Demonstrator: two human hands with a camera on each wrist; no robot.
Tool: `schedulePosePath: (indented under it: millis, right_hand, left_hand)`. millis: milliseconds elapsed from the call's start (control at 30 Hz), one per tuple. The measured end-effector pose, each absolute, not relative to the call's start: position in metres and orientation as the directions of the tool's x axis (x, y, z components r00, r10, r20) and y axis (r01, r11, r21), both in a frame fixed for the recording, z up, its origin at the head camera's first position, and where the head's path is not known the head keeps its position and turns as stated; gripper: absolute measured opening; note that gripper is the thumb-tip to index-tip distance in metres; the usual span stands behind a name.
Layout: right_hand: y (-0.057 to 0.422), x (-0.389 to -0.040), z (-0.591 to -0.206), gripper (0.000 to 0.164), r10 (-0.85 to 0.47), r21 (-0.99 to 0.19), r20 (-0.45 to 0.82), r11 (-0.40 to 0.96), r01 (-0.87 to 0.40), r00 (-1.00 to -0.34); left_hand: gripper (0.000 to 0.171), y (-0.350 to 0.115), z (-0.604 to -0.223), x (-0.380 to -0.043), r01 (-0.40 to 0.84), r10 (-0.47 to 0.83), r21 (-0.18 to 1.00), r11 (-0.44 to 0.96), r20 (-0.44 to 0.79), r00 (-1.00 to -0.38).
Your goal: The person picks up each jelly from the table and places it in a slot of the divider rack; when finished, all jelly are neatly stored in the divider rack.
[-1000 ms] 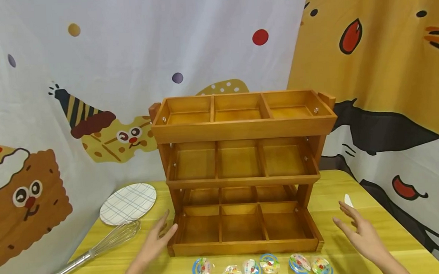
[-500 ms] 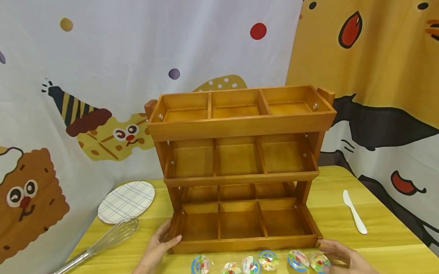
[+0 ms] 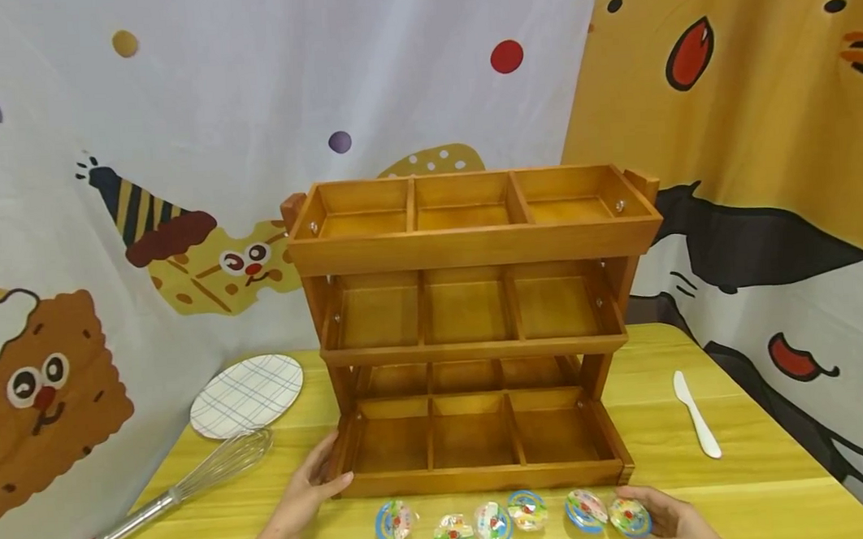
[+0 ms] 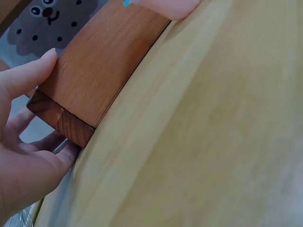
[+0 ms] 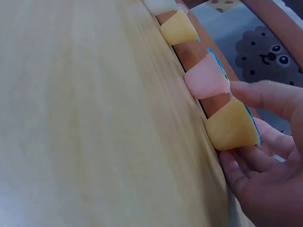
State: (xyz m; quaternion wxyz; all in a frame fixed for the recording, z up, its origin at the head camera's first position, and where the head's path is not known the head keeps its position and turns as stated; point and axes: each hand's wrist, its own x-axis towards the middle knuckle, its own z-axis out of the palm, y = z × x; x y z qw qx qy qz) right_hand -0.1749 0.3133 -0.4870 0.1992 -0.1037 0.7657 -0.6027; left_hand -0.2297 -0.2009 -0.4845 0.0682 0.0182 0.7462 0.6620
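Note:
A three-tier wooden rack (image 3: pixel 479 483) with divided trays stands in the middle of the table in the head view. My left hand (image 3: pixel 300 496) grips its lower left front corner; in the left wrist view the thumb lies on the front board (image 4: pixel 104 61) and fingers curl round its end. Several jelly cups (image 3: pixel 493 525) with blue-rimmed printed lids stand in a loose row before the rack. My right hand (image 3: pixel 675 521) holds the rightmost one, a yellow jelly cup (image 5: pixel 232 127), between thumb and fingers. Beside it is a pink jelly cup (image 5: pixel 208 79).
On the left lie a white checked plate (image 3: pixel 248 395) and a wire whisk (image 3: pixel 180 494) with a red handle tip. A white knife (image 3: pixel 697 414) lies to the right. Cartoon-printed cloth (image 3: pixel 246 92) hangs behind and on both sides of the yellow table (image 3: pixel 657 388).
My left hand has moved in to the rack's corner and taken hold of it. My right hand has come down and leftward from above the knife to the rightmost jelly cup.

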Motion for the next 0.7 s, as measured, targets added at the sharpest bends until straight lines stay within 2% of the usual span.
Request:
schedulePosePath:
  millis: [233, 367, 467, 567, 700]
  right_hand:
    - [0.308, -0.171, -0.482, 0.068, -0.299, -0.928, -0.191, 0.364, 0.074, -0.935]
    - [0.310, -0.170, -0.476, 0.065, -0.335, -0.937, -0.172, 0.345, 0.049, -0.926]
    - [0.311, -0.170, -0.467, 0.060, -0.366, -0.952, -0.103, 0.307, -0.016, -0.925]
    - [0.308, -0.171, -0.454, 0.058, -0.322, -0.946, -0.063, 0.320, -0.045, -0.945]
    - [0.296, -0.176, -0.433, 0.061, -0.265, -0.945, -0.094, 0.327, 0.002, -0.960]
  left_hand:
    - [0.071, -0.203, -0.486, -0.230, -0.060, 0.161, 0.995, 0.074, -0.071, -0.984]
    - [0.072, -0.202, -0.484, -0.229, -0.070, 0.169, 0.995, 0.074, -0.081, -0.982]
    - [0.072, -0.202, -0.484, -0.229, -0.073, 0.163, 0.995, 0.074, -0.084, -0.983]
    - [0.071, -0.202, -0.484, -0.229, -0.073, 0.159, 0.995, 0.072, -0.084, -0.984]
    - [0.071, -0.204, -0.486, -0.230, -0.070, 0.154, 0.994, 0.078, -0.082, -0.985]
